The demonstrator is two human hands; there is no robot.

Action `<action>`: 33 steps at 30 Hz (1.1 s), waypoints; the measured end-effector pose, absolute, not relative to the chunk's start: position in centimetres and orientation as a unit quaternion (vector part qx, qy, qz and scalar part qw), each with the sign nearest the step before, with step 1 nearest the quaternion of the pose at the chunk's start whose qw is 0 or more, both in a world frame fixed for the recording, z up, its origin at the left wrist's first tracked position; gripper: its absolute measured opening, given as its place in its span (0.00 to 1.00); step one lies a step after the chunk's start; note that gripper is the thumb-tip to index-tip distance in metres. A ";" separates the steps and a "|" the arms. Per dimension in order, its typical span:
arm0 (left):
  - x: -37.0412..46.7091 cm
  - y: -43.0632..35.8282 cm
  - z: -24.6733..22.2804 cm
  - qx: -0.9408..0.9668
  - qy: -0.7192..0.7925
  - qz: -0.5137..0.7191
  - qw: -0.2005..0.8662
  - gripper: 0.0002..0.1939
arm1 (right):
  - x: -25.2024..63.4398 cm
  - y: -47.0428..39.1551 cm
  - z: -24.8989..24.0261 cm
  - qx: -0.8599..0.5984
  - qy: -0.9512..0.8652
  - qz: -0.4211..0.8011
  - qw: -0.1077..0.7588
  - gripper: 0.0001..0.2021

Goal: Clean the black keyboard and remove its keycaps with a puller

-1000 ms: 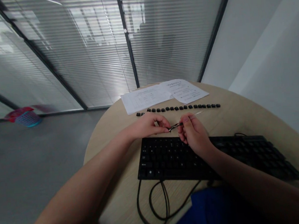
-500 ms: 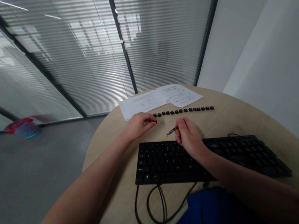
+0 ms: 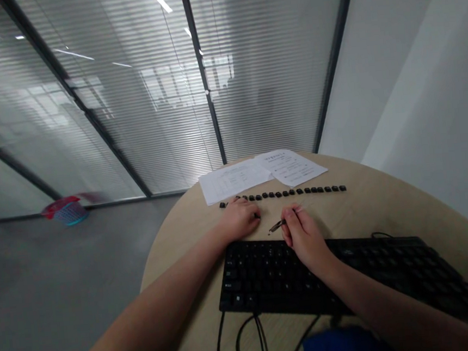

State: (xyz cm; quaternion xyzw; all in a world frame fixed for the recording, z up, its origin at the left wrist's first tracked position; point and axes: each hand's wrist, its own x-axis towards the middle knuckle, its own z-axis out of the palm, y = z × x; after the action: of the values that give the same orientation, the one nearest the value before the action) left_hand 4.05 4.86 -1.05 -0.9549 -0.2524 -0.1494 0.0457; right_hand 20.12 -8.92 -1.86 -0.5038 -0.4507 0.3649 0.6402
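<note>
My left hand (image 3: 240, 218) is closed, palm down on the table just above the keyboard's left part, with a small black keycap (image 3: 257, 215) at its fingertips. My right hand (image 3: 300, 232) grips a slim pen-like tool (image 3: 277, 226) with a dark shaft and a clear rear end; its exact kind is unclear. The tool's tip points left, over the bare wood. Under my right wrist lies a black keyboard (image 3: 263, 274). Beyond both hands runs a row of black keycaps (image 3: 291, 192), its left part partly covered by my left hand.
Printed paper sheets (image 3: 234, 180) lie behind the row on the round wooden table (image 3: 174, 238). A black cable (image 3: 237, 344) loops at the near edge. A blue and red basket (image 3: 71, 212) stands on the floor at left, by a glass partition with blinds.
My left hand has come closer to the keyboard and turned palm down, uncovering a keycap at the row's left end. My right hand keeps its hold on the tool. The view has tilted up.
</note>
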 end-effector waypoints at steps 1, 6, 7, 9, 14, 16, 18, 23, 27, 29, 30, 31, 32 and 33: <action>4.0 4.9 -1.1 -0.953 -0.259 -0.150 0.044 0.05 | 20.1 -8.9 -2.0 -0.504 -0.454 0.364 0.638 0.23; 3.9 5.1 -1.1 -0.951 -0.269 -0.146 0.032 0.05 | 20.3 -8.8 -2.5 -0.508 -0.476 0.345 0.629 0.22; 3.8 5.2 -1.1 -0.953 -0.264 -0.146 0.027 0.05 | 20.3 -8.8 -2.6 -0.510 -0.480 0.340 0.628 0.22; 3.7 5.2 -1.0 -0.956 -0.253 -0.151 0.019 0.05 | 20.4 -8.8 -2.7 -0.512 -0.483 0.333 0.628 0.21; 3.4 5.5 -0.9 -0.950 -0.257 -0.179 0.010 0.06 | 20.5 -8.7 -2.7 -0.511 -0.481 0.332 0.630 0.21; 3.4 5.6 -1.0 -0.947 -0.264 -0.183 0.013 0.06 | 20.5 -8.7 -2.7 -0.511 -0.479 0.334 0.630 0.21; 3.6 5.7 -1.2 -0.945 -0.271 -0.181 0.018 0.06 | 20.5 -8.8 -2.6 -0.510 -0.478 0.337 0.631 0.21; 4.1 6.2 -1.4 -0.941 -0.288 -0.173 0.039 0.06 | 20.4 -8.7 -2.6 -0.514 -0.483 0.337 0.623 0.22; 4.2 6.3 -1.4 -0.935 -0.300 -0.182 0.051 0.06 | 20.5 -8.7 -2.6 -0.515 -0.498 0.321 0.620 0.21; 4.1 6.2 -1.3 -0.932 -0.301 -0.193 0.053 0.07 | 20.5 -8.7 -2.5 -0.516 -0.502 0.315 0.618 0.21; 4.1 6.2 -1.2 -0.932 -0.300 -0.198 0.053 0.07 | 20.5 -8.7 -2.5 -0.515 -0.503 0.314 0.618 0.21; 4.1 6.1 -1.2 -0.933 -0.295 -0.201 0.051 0.08 | 20.5 -8.8 -2.5 -0.514 -0.505 0.314 0.619 0.21; 4.1 6.1 -1.1 -0.935 -0.287 -0.201 0.049 0.08 | 20.4 -8.8 -2.5 -0.512 -0.506 0.314 0.620 0.21; 4.1 6.1 -1.0 -0.939 -0.277 -0.197 0.045 0.07 | 20.4 -8.7 -2.5 -0.510 -0.507 0.314 0.620 0.20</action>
State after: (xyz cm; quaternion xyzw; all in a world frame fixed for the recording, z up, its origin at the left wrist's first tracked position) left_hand 4.08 6.11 -1.04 -0.9393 -0.2773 -0.1970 0.0446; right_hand 20.43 -8.75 -2.52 -0.5097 -0.5071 0.3136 0.6202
